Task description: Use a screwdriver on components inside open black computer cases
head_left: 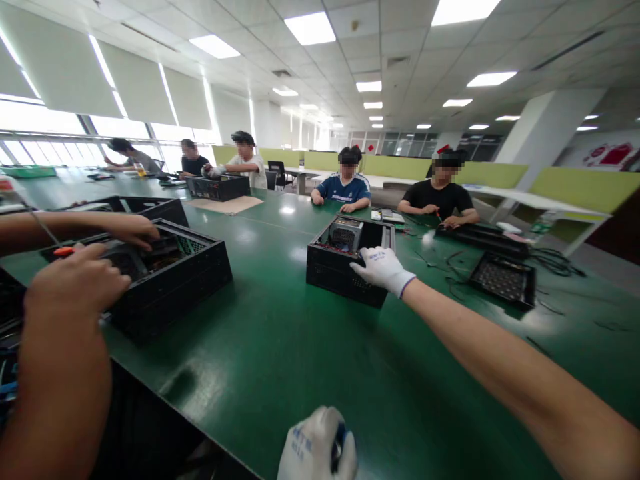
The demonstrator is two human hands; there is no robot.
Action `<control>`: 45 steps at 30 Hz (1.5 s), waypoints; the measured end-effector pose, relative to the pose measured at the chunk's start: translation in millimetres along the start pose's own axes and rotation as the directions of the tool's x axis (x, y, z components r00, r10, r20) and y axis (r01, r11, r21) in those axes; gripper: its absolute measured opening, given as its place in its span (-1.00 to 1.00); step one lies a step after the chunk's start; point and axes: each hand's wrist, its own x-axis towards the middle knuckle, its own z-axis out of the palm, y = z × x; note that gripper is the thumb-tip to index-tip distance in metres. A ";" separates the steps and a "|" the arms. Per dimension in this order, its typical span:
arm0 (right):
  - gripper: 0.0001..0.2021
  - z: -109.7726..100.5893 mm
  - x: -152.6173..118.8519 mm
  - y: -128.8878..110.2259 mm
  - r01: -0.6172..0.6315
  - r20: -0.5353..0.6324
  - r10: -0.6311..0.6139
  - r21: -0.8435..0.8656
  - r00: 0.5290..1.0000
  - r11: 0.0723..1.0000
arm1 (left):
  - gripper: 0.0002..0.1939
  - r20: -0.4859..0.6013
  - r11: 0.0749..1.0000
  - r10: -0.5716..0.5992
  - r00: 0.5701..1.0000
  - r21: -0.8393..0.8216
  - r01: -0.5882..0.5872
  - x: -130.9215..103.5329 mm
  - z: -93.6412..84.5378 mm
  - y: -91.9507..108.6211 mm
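My right hand (383, 267), in a white knitted glove, grips the near right edge of a black computer case (333, 270). The case lies on the green table with its top side uncovered. A grey power supply (345, 235) shows inside it. At the bottom of the view, closer to me, my left hand (317, 447) is closed in a matching glove. Between its fingers sits a dark object with some blue (340, 443), mostly hidden, whose kind I cannot make out.
To the left, a co-worker's bare hands (83, 273) work over another uncovered case (175, 287), one holding an orange-handled screwdriver (64, 251). A black tray-like part (503, 280) and loose cables (553, 260) lie on the right. Several people sit along the table's far side (280, 207).
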 end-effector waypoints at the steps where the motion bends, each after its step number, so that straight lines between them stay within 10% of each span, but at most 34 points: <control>1: -0.43 -4.5 -18.4 1.1 0.020 -0.010 -0.020 0.000 1.000 1.000 | -0.84 0.011 1.000 0.003 1.000 -0.003 -0.003 -2.5 3.6 -2.7; 11: -0.41 -49.2 -210.6 11.0 0.211 -0.110 -0.207 0.026 0.972 0.977 | -0.86 0.080 0.998 0.052 0.995 -0.040 -0.049 -24.3 21.5 -26.5; 20: -0.54 -78.7 -326.0 17.7 0.316 -0.193 -0.291 0.118 0.937 0.941 | -0.81 -0.151 0.999 -0.042 0.988 0.000 0.043 -13.0 -30.4 -1.0; 27: -0.57 -87.5 -365.2 18.5 0.360 -0.224 -0.318 0.182 0.921 0.915 | -0.91 -0.070 0.977 0.203 0.977 -0.049 -0.207 24.8 -73.0 78.2; 32: -0.66 -92.6 -384.8 18.9 0.382 -0.252 -0.319 0.264 0.914 0.886 | -0.89 0.243 0.936 0.345 0.906 -0.023 -0.351 42.3 -69.8 120.9; 37: -0.71 -94.8 -400.3 18.6 0.390 -0.292 -0.306 0.296 0.906 0.872 | -0.88 0.483 0.910 0.344 0.805 0.040 -0.413 36.9 -60.0 136.5; 45: -0.75 -108.1 -408.2 19.3 0.384 -0.273 -0.292 0.399 0.917 0.833 | -0.85 0.505 0.913 0.314 0.804 0.072 -0.402 21.7 -63.4 139.2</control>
